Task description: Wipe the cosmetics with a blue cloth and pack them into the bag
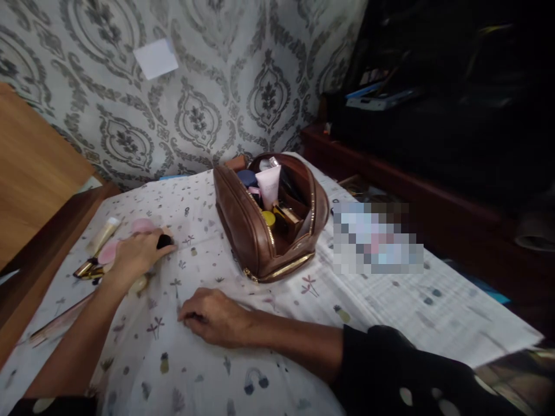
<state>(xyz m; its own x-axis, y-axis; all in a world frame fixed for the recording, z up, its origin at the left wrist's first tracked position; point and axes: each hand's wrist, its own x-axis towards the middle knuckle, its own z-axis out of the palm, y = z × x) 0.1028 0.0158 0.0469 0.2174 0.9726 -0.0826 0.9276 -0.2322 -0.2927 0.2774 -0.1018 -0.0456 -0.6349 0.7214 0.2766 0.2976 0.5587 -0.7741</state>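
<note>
My left hand [136, 254] is closed round a small item with a black end [163, 241], low over the cloth; the rest of that item is hidden by the fingers. Pink round puffs [108, 252], a cream tube with a white cap [105, 231] and makeup brushes [87, 267] lie beside this hand. My right hand [217, 318] rests on the cloth, its fingers curled in, with nothing visible in them. Beyond it stands a brown makeup bag [245, 231], unzipped. Inside are a pink tube [269, 184], a yellow-lidded round item [267, 219] and other cosmetics.
A white printed cloth [195, 375] covers the table. A long, thin pinkish item [60, 319] lies at the left near my forearm. To the right of the bag is a blurred-out patch [377, 240]. A patterned wall [195, 110] rises behind, and dark furniture [390, 173] borders the right.
</note>
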